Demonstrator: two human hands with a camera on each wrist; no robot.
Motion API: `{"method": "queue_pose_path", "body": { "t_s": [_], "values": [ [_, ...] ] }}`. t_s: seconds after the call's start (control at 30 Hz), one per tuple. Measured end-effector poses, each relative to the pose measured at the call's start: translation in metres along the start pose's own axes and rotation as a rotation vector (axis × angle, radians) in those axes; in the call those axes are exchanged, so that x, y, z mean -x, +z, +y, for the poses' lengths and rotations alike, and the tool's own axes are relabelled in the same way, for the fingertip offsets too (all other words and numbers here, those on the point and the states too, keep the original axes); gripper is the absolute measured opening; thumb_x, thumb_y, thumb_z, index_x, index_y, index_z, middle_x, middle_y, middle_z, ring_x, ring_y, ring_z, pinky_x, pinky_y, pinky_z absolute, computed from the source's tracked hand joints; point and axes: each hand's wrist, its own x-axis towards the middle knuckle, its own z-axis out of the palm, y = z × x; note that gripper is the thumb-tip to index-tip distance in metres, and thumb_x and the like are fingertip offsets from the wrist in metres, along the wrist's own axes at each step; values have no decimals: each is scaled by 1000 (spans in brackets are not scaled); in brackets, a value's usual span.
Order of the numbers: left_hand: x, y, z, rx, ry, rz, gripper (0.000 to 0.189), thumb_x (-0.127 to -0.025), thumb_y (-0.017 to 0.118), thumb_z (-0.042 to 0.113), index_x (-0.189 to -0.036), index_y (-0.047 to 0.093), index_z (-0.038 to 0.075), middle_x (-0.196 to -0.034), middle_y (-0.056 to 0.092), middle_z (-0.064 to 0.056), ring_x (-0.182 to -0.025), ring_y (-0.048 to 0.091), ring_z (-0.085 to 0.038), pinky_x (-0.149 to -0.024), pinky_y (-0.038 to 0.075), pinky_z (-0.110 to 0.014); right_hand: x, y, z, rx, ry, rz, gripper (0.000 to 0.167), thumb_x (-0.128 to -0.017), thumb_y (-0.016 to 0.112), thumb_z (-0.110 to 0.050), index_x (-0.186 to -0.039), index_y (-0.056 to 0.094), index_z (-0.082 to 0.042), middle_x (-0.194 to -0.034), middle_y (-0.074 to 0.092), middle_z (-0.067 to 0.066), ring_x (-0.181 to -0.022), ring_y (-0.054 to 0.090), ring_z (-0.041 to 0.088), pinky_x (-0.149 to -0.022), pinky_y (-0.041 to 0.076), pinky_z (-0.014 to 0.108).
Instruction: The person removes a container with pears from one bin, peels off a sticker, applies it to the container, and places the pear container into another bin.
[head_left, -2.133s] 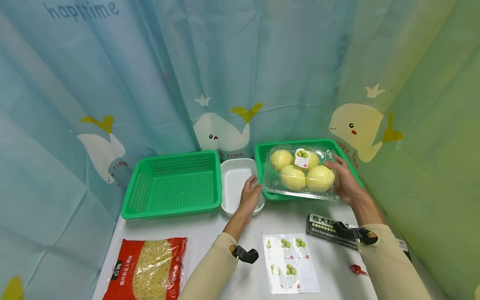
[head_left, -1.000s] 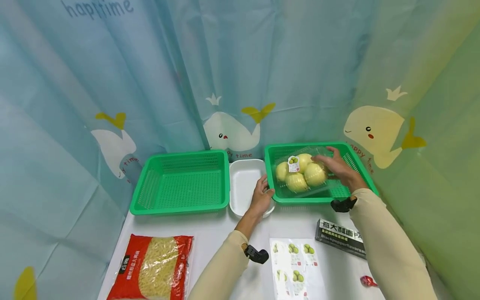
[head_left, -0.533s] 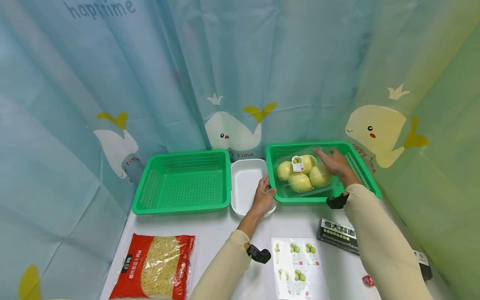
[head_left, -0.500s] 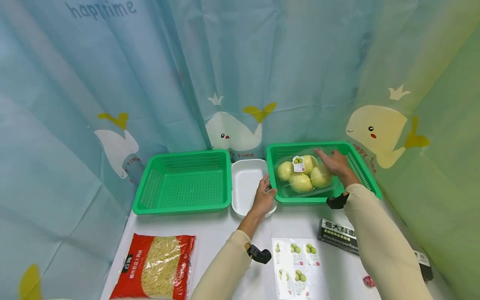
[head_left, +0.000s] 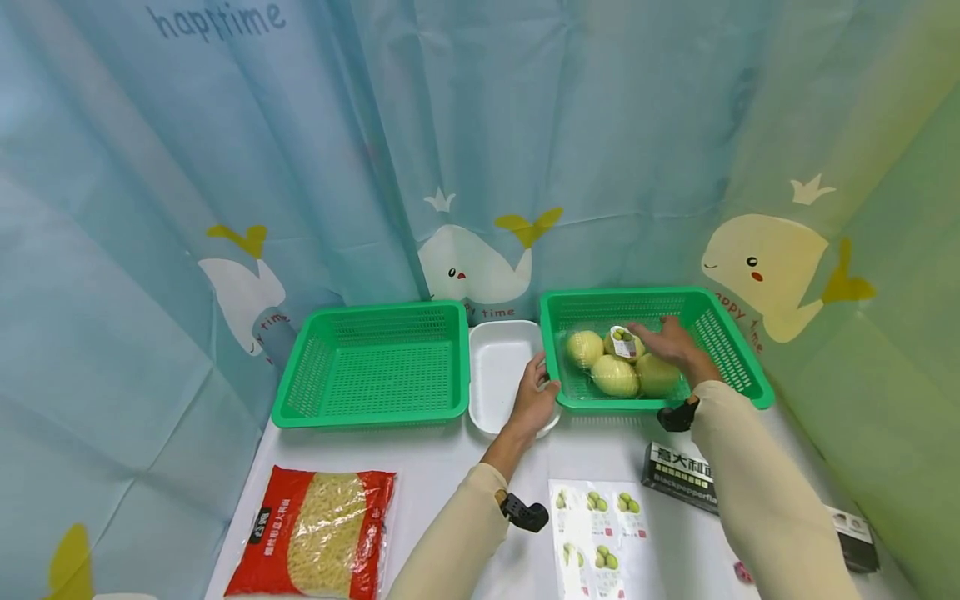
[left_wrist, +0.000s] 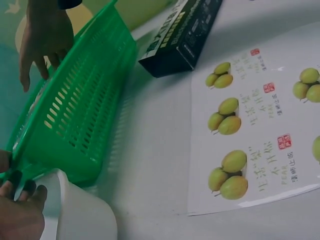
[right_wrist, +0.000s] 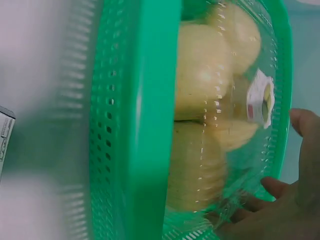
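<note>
A clear plastic pack of pale yellow pears (head_left: 616, 376) with a small white label (head_left: 623, 342) lies inside the right green basket (head_left: 626, 292). Over the pack's right end is my right hand (head_left: 672, 340); in the right wrist view its fingers (right_wrist: 272, 212) are spread at the clear plastic, the thumb standing away from it. My left hand (head_left: 534, 402) holds the basket's near left corner, thumb over the rim and fingertips beneath, as the left wrist view shows. That hand overlaps the white tray (head_left: 491, 367) between the two baskets.
Another green basket (head_left: 375, 418) stands at the left, with a red bag of pasta (head_left: 322, 533) in front. A sheet of pear stickers (head_left: 600, 533) and a black pepper sauce box (head_left: 678, 477) lie nearer. Another dark box (head_left: 853, 546) is at the right edge, beside the curtain (head_left: 885, 400).
My right hand has lowered the pear pack from above the right basket into it, and its fingers have loosened. My left hand has moved from over the tray to the basket's rim.
</note>
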Motion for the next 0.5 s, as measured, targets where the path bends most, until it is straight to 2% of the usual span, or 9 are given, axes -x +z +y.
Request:
{"method": "queue_pose_path", "body": {
  "t_s": [0.2, 0.5],
  "values": [
    [3, 1, 3, -26, -3, 4, 60, -108, 53, 8, -165, 33, 9, -157, 53, -13, -149, 45, -31, -123, 40, -48, 1, 7, 4, 39, -62, 57, 89, -112, 38, -47, -159, 4, 21, -158, 14, 53, -146, 22, 67, -118, 31, 73],
    [7, 0, 5, -59, -2, 15, 60, -108, 53, 8, -165, 33, 5, -156, 53, -15, -145, 48, -33, -119, 45, -47, 12, 8, 5, 45, -68, 86, 86, -113, 37, -46, -161, 7, 18, -157, 19, 52, -144, 27, 66, -115, 34, 74]
  ]
}}
